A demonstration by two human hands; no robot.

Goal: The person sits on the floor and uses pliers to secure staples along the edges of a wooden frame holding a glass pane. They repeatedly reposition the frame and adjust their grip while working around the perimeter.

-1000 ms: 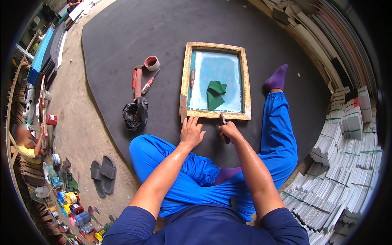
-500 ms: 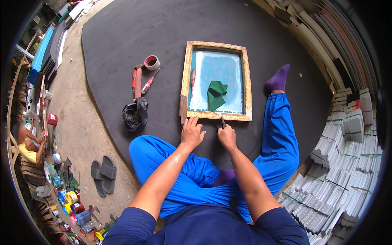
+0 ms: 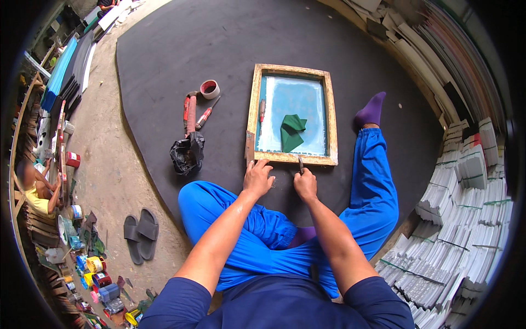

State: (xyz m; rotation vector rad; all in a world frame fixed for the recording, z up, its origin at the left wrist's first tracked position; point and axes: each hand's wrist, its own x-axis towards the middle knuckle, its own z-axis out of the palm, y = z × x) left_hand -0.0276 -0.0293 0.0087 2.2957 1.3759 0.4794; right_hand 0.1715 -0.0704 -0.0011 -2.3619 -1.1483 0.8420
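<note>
A wooden screen frame [image 3: 290,157] with a bluish-white mesh panel lies on a black sheet before me. Inside it rest a folded green cloth [image 3: 292,133] and a slim red-handled tool [image 3: 262,109]. My left hand [image 3: 258,179] is open, its fingertips at the frame's near edge by the left corner. A flat brown strip [image 3: 250,147] lies along that corner. In my right hand [image 3: 305,183], closed, is a small dark hand tool [image 3: 301,163] whose tip meets the near rail; my fist hides most of it.
Left of the frame lie a tape roll [image 3: 210,89], a red-handled screwdriver [image 3: 205,116] and a black plastic bag [image 3: 187,156] around a pinkish handle. Grey slippers [image 3: 145,236] sit farther left, beyond them paint cans [image 3: 96,265] and another person [image 3: 41,189]. Bundled sheets [image 3: 455,219] line the right.
The whole view has shifted slightly, so the frame and tools appear a little lower. Both hands keep nearly the same places at the near rail, the right still gripping the dark tool.
</note>
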